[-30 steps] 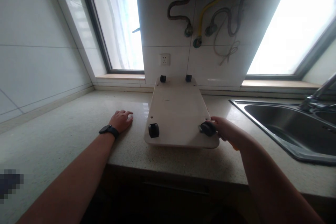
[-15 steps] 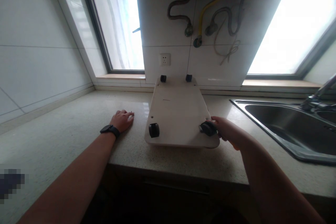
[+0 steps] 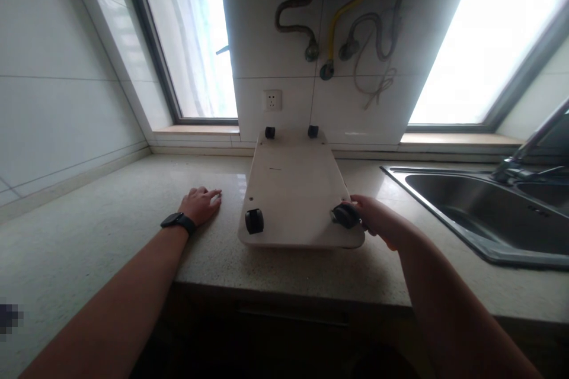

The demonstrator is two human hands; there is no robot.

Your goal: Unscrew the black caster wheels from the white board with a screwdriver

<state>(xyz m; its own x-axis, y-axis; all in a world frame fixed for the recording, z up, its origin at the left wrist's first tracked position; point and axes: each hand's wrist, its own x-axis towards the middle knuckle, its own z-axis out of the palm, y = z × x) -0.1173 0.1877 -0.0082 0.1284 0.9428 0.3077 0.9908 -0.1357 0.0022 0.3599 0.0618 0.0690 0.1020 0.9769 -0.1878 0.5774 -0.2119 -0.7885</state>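
Note:
A pale flat board (image 3: 296,189) with rounded corners lies on the countertop, its black caster wheels facing up. The front left caster (image 3: 255,221) stands near the board's corner. My right hand (image 3: 370,214) is at the board's right edge, fingers curled beside the front right caster (image 3: 346,215), which partly hides them. A small orange end (image 3: 392,245) shows under that hand; the rest of it is hidden. Left of the board, my left hand (image 3: 199,204) rests open on the countertop, touching nothing else. A black watch (image 3: 179,222) is on that wrist.
The speckled countertop (image 3: 111,219) ends at a front edge above dark cabinets. To the right is a steel sink (image 3: 444,222) with a tap (image 3: 511,169). Behind the board rises a tiled wall with a socket (image 3: 272,100) and a yellow pipe (image 3: 338,18).
The whole view has shifted slightly, so things appear a little further left. Both hands and the board keep almost the same places relative to each other.

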